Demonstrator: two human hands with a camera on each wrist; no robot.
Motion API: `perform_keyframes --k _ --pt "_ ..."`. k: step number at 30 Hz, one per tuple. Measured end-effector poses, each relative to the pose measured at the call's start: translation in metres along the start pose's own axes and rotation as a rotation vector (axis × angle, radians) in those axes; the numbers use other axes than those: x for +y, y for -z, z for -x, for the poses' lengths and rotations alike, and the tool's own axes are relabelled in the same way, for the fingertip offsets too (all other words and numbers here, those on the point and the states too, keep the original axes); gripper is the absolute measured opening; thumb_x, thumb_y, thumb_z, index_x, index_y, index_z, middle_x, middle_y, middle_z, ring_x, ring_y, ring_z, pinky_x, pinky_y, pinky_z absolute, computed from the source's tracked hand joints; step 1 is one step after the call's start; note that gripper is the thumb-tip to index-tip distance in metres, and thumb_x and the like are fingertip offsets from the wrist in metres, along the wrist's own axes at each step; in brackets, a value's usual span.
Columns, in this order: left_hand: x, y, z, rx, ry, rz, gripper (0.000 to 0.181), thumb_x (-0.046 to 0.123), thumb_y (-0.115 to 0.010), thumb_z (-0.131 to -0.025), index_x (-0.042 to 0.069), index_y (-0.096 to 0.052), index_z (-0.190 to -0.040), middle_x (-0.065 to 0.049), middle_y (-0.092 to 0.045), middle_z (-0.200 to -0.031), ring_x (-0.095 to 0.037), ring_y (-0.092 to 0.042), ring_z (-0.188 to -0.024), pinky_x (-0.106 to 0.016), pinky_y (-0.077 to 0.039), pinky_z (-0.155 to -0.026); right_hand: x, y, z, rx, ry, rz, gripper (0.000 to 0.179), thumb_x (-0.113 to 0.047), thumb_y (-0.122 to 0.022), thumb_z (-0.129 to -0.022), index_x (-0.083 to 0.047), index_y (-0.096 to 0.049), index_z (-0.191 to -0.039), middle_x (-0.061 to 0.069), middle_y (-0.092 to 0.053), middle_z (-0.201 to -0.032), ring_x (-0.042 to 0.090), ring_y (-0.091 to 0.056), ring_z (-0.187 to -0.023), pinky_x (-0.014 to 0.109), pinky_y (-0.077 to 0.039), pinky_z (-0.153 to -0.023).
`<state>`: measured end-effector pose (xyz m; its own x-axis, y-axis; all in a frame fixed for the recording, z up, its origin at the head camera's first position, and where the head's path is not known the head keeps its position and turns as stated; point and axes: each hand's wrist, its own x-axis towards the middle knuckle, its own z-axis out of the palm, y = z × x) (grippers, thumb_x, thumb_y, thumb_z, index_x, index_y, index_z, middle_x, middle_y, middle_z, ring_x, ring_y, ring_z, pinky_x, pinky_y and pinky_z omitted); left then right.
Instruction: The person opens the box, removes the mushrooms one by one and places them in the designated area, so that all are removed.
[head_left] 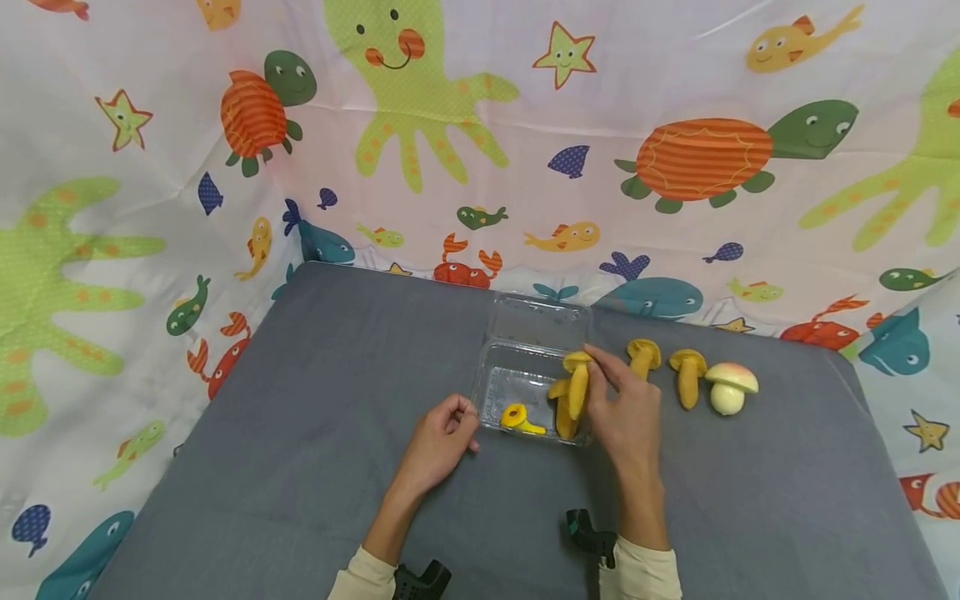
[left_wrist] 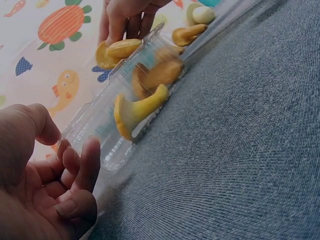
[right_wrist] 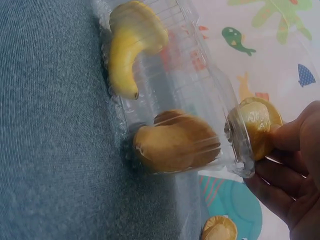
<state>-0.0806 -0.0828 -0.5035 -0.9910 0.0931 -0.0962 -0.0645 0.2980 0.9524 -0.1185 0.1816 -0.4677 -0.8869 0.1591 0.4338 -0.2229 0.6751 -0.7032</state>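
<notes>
A clear plastic clamshell box (head_left: 501,379) lies with its lid laid back on the grey cloth. My left hand (head_left: 441,442) pinches the box's left rim between thumb and fingertips. Over the box's right side, my right hand (head_left: 628,417) holds a yellow-brown toy mushroom (head_left: 578,390) by thumb and fingers; the right wrist view shows this mushroom (right_wrist: 259,125) just above the rim. Inside the box, a bright yellow toy mushroom (head_left: 516,417) lies on its side toward the left. A browner toy mushroom (right_wrist: 177,142) lies in the right part, partly hidden in the head view by the held one.
Right of the box are two yellow-brown toy mushrooms, one (head_left: 643,357) partly behind my right hand and another (head_left: 687,379) farther right. Beside them is a pale, thick-stemmed mushroom (head_left: 731,388) with a reddish cap. A sea-animal print curtain (head_left: 465,108) rises behind the table.
</notes>
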Motion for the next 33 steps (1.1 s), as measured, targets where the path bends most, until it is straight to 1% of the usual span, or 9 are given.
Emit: perform_keyframes --k 8,13,16,18,20,22,25,30,33 --pt "0.001 0.001 0.000 0.002 -0.004 0.009 0.010 0.016 -0.062 -0.105 0.014 -0.069 -0.099 -0.001 -0.068 -0.074 -0.019 -0.072 -0.067 -0.029 -0.048 -0.065 0.006 0.003 0.000 0.046 0.022 0.022 0.027 -0.008 -0.067 -0.103 -0.012 -0.077 -0.128 0.011 -0.078 -0.117 0.033 -0.075 -0.109 0.054 -0.060 -0.081" --pt "0.000 0.001 0.000 -0.002 -0.004 0.010 0.010 0.017 -0.062 -0.104 0.010 -0.069 -0.100 -0.002 -0.069 -0.076 -0.019 -0.072 -0.068 -0.029 -0.047 -0.063 0.008 0.006 0.000 0.050 0.004 0.036 0.027 -0.007 -0.066 -0.104 -0.011 -0.076 -0.128 0.013 -0.078 -0.117 0.035 -0.075 -0.109 0.056 -0.061 -0.081" --pt "0.000 0.001 0.000 -0.004 0.000 0.011 0.011 0.017 -0.062 -0.104 0.009 -0.069 -0.101 -0.003 -0.069 -0.077 -0.020 -0.072 -0.068 -0.029 -0.047 -0.063 0.009 0.008 -0.001 0.059 -0.004 0.045 0.028 -0.007 -0.066 -0.104 -0.012 -0.077 -0.129 0.013 -0.078 -0.117 0.034 -0.076 -0.106 0.050 -0.061 -0.075" --pt "0.001 0.001 0.000 -0.004 0.000 0.017 0.010 0.016 -0.062 -0.105 0.010 -0.069 -0.100 -0.004 -0.069 -0.078 -0.020 -0.072 -0.068 -0.029 -0.047 -0.063 0.010 0.009 -0.001 0.068 -0.003 0.054 0.028 -0.007 -0.065 -0.104 -0.012 -0.077 -0.129 0.012 -0.078 -0.116 0.033 -0.077 -0.102 0.041 -0.059 -0.068" --pt "0.001 0.001 0.000 -0.006 0.003 0.019 0.009 0.015 -0.062 -0.105 0.012 -0.068 -0.099 -0.005 -0.069 -0.079 -0.019 -0.072 -0.068 -0.029 -0.047 -0.063 0.011 0.010 -0.001 0.080 -0.004 0.058 0.029 -0.006 -0.065 -0.103 -0.013 -0.077 -0.129 0.011 -0.078 -0.115 0.031 -0.078 -0.101 0.038 -0.055 -0.066" --pt "0.002 0.001 0.000 -0.005 0.002 0.025 0.009 0.014 -0.062 -0.105 0.013 -0.068 -0.099 -0.007 -0.069 -0.080 -0.019 -0.072 -0.068 -0.028 -0.048 -0.064 0.012 0.011 -0.002 0.085 -0.008 0.058 0.029 -0.006 -0.065 -0.103 -0.013 -0.077 -0.129 0.011 -0.078 -0.115 0.031 -0.078 -0.100 0.039 -0.056 -0.067" --pt "0.002 0.001 0.000 -0.004 0.000 0.026 0.009 0.014 -0.062 -0.105 0.013 -0.068 -0.098 -0.009 -0.070 -0.081 -0.020 -0.072 -0.068 -0.028 -0.048 -0.064 0.013 0.013 -0.002 0.090 -0.020 0.062 0.029 -0.007 -0.066 -0.103 -0.014 -0.077 -0.129 0.011 -0.078 -0.115 0.031 -0.077 -0.103 0.045 -0.059 -0.073" --pt "0.002 0.001 0.000 -0.002 -0.004 0.018 0.009 0.015 -0.062 -0.105 0.013 -0.069 -0.099 -0.006 -0.069 -0.078 -0.019 -0.072 -0.068 -0.028 -0.047 -0.064 0.014 0.016 -0.002 0.091 -0.038 0.064 0.028 -0.009 -0.067 -0.104 -0.016 -0.078 -0.129 0.011 -0.079 -0.115 0.030 -0.079 -0.096 0.035 -0.057 -0.069" --pt "0.001 0.001 0.000 -0.002 -0.005 0.019 0.010 0.015 -0.062 -0.105 0.012 -0.069 -0.099 -0.005 -0.069 -0.077 -0.019 -0.072 -0.068 -0.028 -0.047 -0.064 0.016 0.017 -0.001 0.094 -0.042 0.047 0.028 -0.007 -0.067 -0.103 -0.014 -0.078 -0.128 0.012 -0.079 -0.115 0.032 -0.078 -0.101 0.041 -0.061 -0.078"
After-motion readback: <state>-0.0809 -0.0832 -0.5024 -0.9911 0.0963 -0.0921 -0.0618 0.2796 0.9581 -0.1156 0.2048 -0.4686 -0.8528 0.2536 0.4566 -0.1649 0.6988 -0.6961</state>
